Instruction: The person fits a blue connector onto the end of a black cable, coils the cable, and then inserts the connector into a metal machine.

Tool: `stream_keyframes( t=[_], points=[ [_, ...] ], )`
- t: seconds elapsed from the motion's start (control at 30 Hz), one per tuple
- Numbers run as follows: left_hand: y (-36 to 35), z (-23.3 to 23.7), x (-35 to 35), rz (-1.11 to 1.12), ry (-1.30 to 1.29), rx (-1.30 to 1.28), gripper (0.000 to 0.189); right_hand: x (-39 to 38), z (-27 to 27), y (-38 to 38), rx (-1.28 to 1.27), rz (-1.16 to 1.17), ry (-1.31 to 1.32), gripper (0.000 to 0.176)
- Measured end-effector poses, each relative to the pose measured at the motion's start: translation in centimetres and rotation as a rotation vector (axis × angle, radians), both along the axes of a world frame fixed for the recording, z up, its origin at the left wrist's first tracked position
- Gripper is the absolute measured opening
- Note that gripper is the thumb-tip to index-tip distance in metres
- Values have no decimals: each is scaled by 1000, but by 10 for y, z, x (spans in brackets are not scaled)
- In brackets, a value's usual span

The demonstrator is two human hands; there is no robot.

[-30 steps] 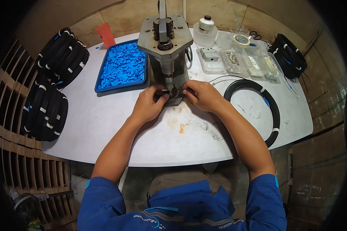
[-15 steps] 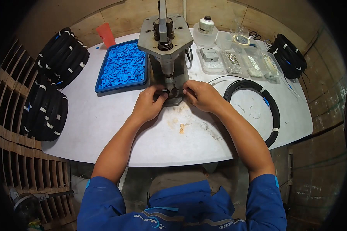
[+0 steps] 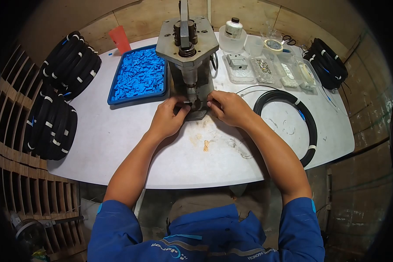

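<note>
A grey metal bench press stands upright at the back middle of the table, and both hands are at the foot of its ram. My left hand is closed in a pinch at the left of the press base; a small dark bit shows at its fingertips, too hidden to name. On the right of the ram, my right hand has its fingers curled together. A thin black cable runs from the coil to behind this hand, and the fingers cover its end.
Left of the press lies a blue tray full of small blue pieces. Bundled black coils stand at the left edge, another bundle at the back right. Clear boxes of small parts, a white bottle and scissors sit behind.
</note>
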State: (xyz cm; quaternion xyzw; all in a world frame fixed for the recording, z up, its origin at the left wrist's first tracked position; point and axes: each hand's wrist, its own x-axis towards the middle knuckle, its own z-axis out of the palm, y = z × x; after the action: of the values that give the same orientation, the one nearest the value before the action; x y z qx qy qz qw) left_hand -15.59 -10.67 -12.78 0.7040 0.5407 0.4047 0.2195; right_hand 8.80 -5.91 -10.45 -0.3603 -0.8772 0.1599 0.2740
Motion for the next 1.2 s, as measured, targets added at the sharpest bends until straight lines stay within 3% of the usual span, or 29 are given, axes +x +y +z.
stream_keyframes(
  t=[1.2],
  points=[
    [-2, 3, 1, -9, 6, -5, 36, 1, -1, 1, 41, 25, 23, 13]
  ],
)
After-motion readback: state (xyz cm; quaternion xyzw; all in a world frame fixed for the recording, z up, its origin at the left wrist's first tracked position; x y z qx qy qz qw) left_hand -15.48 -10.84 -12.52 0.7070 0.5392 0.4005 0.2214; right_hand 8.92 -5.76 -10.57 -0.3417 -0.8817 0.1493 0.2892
